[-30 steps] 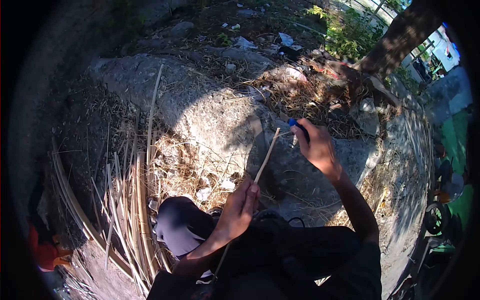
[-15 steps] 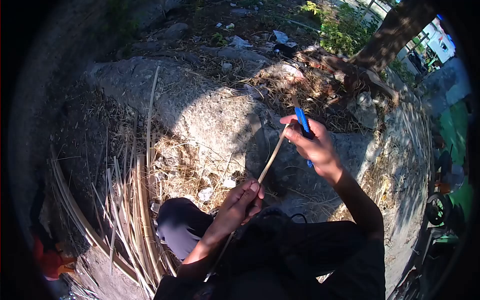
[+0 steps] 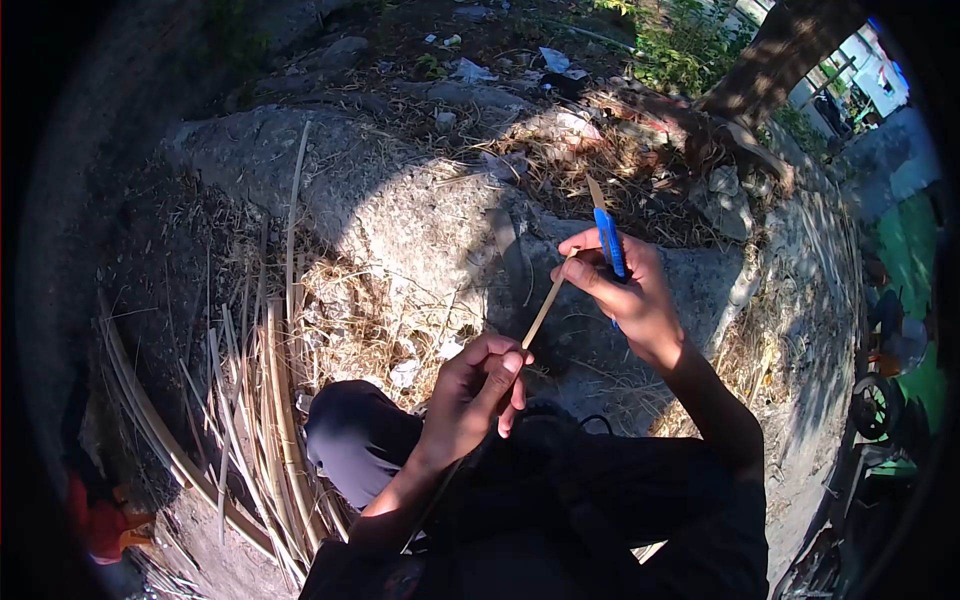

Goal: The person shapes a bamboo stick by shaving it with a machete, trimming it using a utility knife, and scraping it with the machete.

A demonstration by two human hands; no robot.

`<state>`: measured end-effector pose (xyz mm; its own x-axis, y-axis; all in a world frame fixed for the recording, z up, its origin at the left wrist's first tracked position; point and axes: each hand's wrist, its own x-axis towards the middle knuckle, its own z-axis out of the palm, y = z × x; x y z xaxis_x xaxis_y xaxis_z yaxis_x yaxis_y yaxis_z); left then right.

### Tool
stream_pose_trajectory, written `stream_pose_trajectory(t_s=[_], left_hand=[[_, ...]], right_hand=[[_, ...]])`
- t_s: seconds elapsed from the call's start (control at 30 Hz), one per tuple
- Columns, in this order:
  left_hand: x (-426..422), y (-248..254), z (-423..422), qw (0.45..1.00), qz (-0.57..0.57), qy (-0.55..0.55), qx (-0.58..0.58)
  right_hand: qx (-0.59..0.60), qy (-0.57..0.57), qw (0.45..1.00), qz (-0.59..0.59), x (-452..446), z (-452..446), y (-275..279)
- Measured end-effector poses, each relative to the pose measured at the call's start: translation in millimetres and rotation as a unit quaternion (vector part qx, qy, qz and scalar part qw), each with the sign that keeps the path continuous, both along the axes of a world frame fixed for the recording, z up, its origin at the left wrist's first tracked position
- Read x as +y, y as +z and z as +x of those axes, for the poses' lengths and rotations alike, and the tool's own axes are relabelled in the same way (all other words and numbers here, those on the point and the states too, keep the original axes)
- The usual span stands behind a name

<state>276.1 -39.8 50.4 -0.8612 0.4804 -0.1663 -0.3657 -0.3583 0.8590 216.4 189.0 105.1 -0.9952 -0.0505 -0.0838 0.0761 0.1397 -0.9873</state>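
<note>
A thin pale strip (image 3: 545, 312) slants between my two hands. My left hand (image 3: 478, 392) pinches it between thumb and fingers at its lower part, above my bent knee. At its upper end, the thumb and a fingertip of my right hand (image 3: 628, 295) grip the strip. The same right hand holds a blue-handled knife (image 3: 608, 240), its blade pointing up and away from the strip. Below the left hand, a thin length of strip trails down over my dark clothing.
Long pale strips (image 3: 285, 430) lie in a bundle at the left, beside my knee. A large rock (image 3: 420, 215) with dry grass is in front. A tree trunk (image 3: 785, 60) rises at upper right. A wheel (image 3: 876, 405) shows at the right edge.
My right hand has turned from holding the knife near the strip to gripping the strip's tip, with the blade now pointing up. My left hand has risen slightly.
</note>
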Motion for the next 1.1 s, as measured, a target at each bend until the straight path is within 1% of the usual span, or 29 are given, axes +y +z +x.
stream_pose_trajectory(t_s=[0.07,0.13,0.2,0.27,0.33,0.4,0.47,0.53,0.6,0.67,0.77,0.83,0.97,1.03,1.1], left_hand=[[-1,-1,2,1.0,-0.007,0.008,0.003],[-3,-2,3,0.999,-0.035,-0.012,0.034],[-3,-2,4,0.998,-0.039,-0.013,0.043],[-3,-2,5,0.998,-0.043,-0.014,0.051],[-3,0,5,0.994,-0.076,-0.021,0.077],[-4,0,5,0.994,-0.068,-0.031,0.075],[-5,0,4,0.995,-0.059,-0.04,0.073],[-7,2,3,0.997,-0.021,-0.051,0.048],[-8,0,4,0.997,-0.014,-0.054,0.046],[-8,0,4,0.997,-0.008,-0.057,0.043],[-8,2,4,0.996,-0.034,-0.063,0.047],[-8,5,5,0.994,-0.093,-0.041,0.044],[-12,15,4,0.996,-0.066,-0.058,0.009],[-14,19,4,0.99,-0.08,-0.102,-0.054],[-15,12,4,0.992,-0.063,-0.098,-0.052]], right_hand=[[-0.004,-0.007,1.0,0.004,-1,1,0],[-0.013,-0.017,1.0,0.02,-1,2,1],[-0.021,-0.024,0.999,0.035,-2,3,3],[-0.005,-0.032,0.999,0.025,-5,4,5],[-0.003,-0.031,0.999,0.017,-6,4,5],[-0.001,-0.031,0.999,0.01,-6,5,5],[-0.008,-0.025,0.999,0.033,-6,5,6],[-0.01,-0.013,0.999,0.042,-5,4,3],[-0.01,-0.004,0.999,0.044,-6,3,2],[-0.002,0.015,1.0,-0.01,-8,3,4],[0.003,0.034,0.999,-0.039,-8,3,4],[0.001,0.038,0.997,-0.064,-8,3,1],[-0.014,0.024,0.996,-0.086,-9,3,0],[-0.016,0.024,0.996,-0.084,-7,4,0],[-0.013,0.028,0.996,-0.083,-7,3,0]])
